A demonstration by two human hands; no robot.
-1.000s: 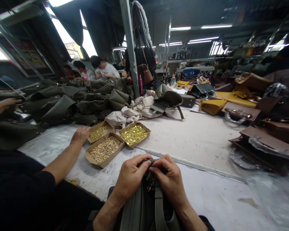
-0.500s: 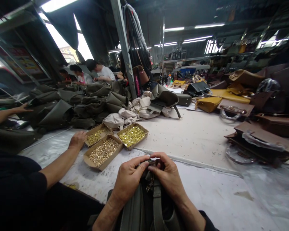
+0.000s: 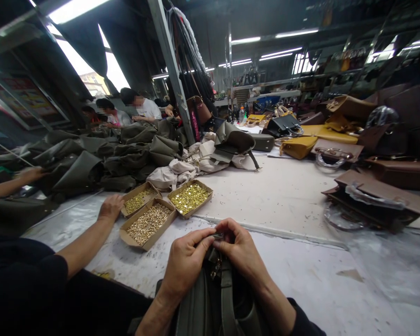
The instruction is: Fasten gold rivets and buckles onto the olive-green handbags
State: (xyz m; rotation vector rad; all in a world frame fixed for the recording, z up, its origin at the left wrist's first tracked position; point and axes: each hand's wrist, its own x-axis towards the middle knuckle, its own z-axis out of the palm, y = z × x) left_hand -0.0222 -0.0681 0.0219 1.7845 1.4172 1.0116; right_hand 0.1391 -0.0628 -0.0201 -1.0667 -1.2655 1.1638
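A dark olive bag (image 3: pixel 196 303) stands upright right in front of me, its strap (image 3: pixel 227 291) hanging down the near side. My left hand (image 3: pixel 187 261) pinches a dark strap end above the bag's top, thumb and index finger pressed together. From the other side my right hand (image 3: pixel 240 252) grips the same strap piece, its fingers curled and almost touching the left ones. Gold-coloured metal fittings (image 3: pixel 216 268) dangle just below my fingertips. Whatever small part may lie between the fingers is hidden.
Three cardboard trays hold small gold hardware: the near tray (image 3: pixel 145 245), the right tray (image 3: pixel 205 205) and the rear-left tray (image 3: pixel 128 210). A co-worker's hand (image 3: pixel 111 206) is beside them. Olive bag pieces (image 3: pixel 80 168) are heaped left; brown handbags (image 3: pixel 381 196) lie right.
The view has shifted slightly. My hands keep their pinch on the strap, with the right fingers a little higher. The co-worker's far hand at left has moved slightly and blurred.
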